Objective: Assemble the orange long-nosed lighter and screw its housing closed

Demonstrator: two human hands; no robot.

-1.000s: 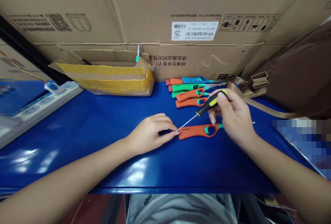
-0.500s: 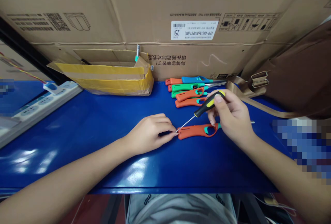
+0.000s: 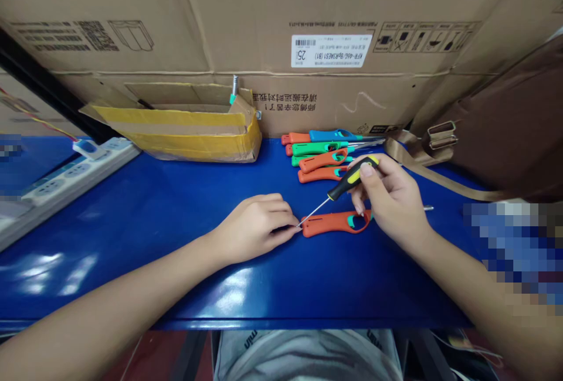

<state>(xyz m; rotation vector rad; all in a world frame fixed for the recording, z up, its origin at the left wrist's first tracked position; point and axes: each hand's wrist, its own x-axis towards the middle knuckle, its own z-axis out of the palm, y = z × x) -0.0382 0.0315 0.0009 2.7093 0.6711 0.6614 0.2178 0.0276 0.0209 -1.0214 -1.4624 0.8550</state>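
Note:
An orange long-nosed lighter (image 3: 329,223) with a teal trigger lies flat on the blue table (image 3: 176,217). My right hand (image 3: 391,205) is closed round a black and yellow screwdriver (image 3: 352,177), its thin shaft slanting down to the lighter's left end. My left hand (image 3: 257,225) rests on the table with fingers pinched together at that same end, right by the screwdriver tip. What the fingertips hold is too small to make out.
A pile of orange, green and blue lighters (image 3: 325,149) lies behind. A taped open cardboard box (image 3: 185,129) stands at back left, a white power strip (image 3: 65,173) at far left, large cartons along the back, a brown bag with strap (image 3: 497,135) at right.
My right hand and the screwdriver handle have shifted slightly left and down. The left hand and the lighter have stayed put.

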